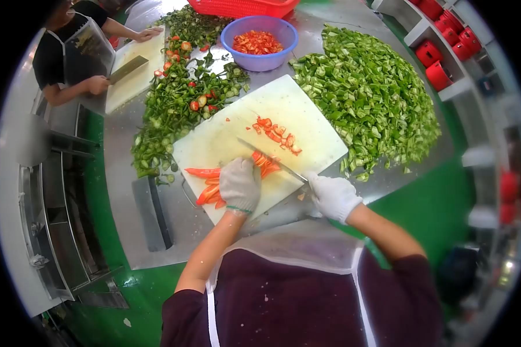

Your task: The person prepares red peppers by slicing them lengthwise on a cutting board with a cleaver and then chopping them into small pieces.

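Note:
My left hand, in a white knit glove, presses down on long red pepper strips, its fingers closed over them. Strips stick out on both sides of it, the right ends lying at the blade. A knife is gripped by its handle in my gloved right hand; its blade slants up and left across the strips. Beneath them is a white cutting board, set at an angle. Cut red pepper pieces lie beyond the blade. The left fingertips are hidden from view.
Chopped green peppers are heaped at right, green stems and pepper tops at left. Behind the board stand a purple bowl of chopped red pepper and a red basket. A grey block lies front left. Another person holds a cleaver.

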Tool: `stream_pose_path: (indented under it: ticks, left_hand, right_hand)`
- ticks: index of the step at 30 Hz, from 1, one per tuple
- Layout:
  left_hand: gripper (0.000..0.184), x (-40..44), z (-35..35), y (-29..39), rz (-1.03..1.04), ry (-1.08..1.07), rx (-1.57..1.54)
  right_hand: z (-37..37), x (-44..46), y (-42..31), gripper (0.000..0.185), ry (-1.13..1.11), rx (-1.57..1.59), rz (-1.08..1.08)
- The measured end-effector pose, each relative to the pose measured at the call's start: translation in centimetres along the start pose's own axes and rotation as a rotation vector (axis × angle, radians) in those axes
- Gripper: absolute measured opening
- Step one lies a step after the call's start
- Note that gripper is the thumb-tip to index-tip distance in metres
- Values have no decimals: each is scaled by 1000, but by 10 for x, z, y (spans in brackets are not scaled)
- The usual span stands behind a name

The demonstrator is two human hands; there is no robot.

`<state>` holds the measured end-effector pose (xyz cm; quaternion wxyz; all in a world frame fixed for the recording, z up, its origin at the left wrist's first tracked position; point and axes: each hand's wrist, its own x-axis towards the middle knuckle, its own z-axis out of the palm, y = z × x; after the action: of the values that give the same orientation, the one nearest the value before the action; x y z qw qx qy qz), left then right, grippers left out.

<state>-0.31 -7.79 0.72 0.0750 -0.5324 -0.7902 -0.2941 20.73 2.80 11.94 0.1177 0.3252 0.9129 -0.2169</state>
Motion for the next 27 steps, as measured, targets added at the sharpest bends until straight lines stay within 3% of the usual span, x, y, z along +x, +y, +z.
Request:
stream_pose_path:
  ticks: [4, 10, 16, 21, 27]
  left_hand:
    - [17, 3, -5, -3, 20, -65, 5]
    - [16, 8, -8, 0, 24, -163, 62]
    - [18, 13, -9, 0, 53, -136, 31]
    - [14, 9, -6, -1, 15, -132, 3]
    - [14, 11, -5, 1, -8, -144, 2]
  right_hand:
    - [-7, -3, -6, 27, 77, -59, -59]
    - [-19, 9, -15, 21, -108, -181, -3]
    - [-2, 68, -17, 17, -164, -50, 44]
    - [-7, 52, -19, 16, -76, -50, 116]
    - [-26, 24, -26, 20, -228, -148, 76]
